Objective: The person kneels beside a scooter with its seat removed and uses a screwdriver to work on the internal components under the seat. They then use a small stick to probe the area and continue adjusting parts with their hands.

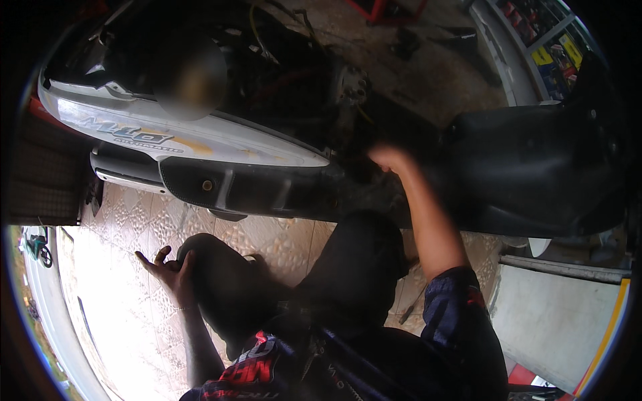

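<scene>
A scooter with its seat area opened up lies across the view in front of me. Its long white side panel [227, 139] has grey lettering and yellowish stains, with a black lower panel [257, 190] beneath it. My right hand [389, 159] reaches over the dark middle of the scooter, just beyond the pointed end of the white panel. Its fingers are curled and slightly blurred, and whatever they grip is lost in shadow. Beside my left knee, my left hand [167, 269] is held with its fingers apart and nothing in it.
Exposed cables [262, 41] and metal parts show inside the scooter. Its black front cover [535, 170] extends right. A thin tool [409, 309] lies on the tiled floor [147, 220] by my right leg. A glass display case [558, 53] stands far right, a pale board [562, 321] near right.
</scene>
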A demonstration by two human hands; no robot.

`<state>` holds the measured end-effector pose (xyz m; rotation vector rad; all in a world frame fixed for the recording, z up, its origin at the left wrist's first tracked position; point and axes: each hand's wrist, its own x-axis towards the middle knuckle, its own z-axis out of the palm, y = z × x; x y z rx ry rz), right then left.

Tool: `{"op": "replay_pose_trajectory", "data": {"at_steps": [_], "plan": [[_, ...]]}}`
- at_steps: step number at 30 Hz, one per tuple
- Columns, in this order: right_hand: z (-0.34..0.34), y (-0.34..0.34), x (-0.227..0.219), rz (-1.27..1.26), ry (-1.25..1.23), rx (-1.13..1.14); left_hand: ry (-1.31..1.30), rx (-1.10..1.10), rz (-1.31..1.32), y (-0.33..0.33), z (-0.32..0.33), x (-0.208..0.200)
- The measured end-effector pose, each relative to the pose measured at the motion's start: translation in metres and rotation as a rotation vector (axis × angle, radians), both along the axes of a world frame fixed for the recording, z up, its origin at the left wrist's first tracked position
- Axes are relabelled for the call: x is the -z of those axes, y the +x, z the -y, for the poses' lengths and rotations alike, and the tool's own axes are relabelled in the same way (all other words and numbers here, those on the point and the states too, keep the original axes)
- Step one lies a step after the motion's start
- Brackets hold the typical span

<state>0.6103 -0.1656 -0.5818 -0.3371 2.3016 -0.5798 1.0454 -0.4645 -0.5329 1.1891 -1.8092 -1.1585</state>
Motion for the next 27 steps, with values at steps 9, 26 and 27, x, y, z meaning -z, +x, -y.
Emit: {"op": "replay_pose_trajectory", "data": {"at_steps": [9, 26, 27], "plan": [[0.003, 0.007, -0.002, -0.111, -0.035, 0.091, -0.027, 0.012, 0.021, 0.002, -0.003, -0.002], [-0.015, -0.002, -0.001, -0.485, -0.071, 0.063, -0.033, -0.006, -0.007, 0.005, 0.001, 0.001], [-0.014, 0.0, 0.002, -0.312, -0.081, 0.132, -0.027, 0.0, -0.006, 0.006, 0.002, 0.002]]}}
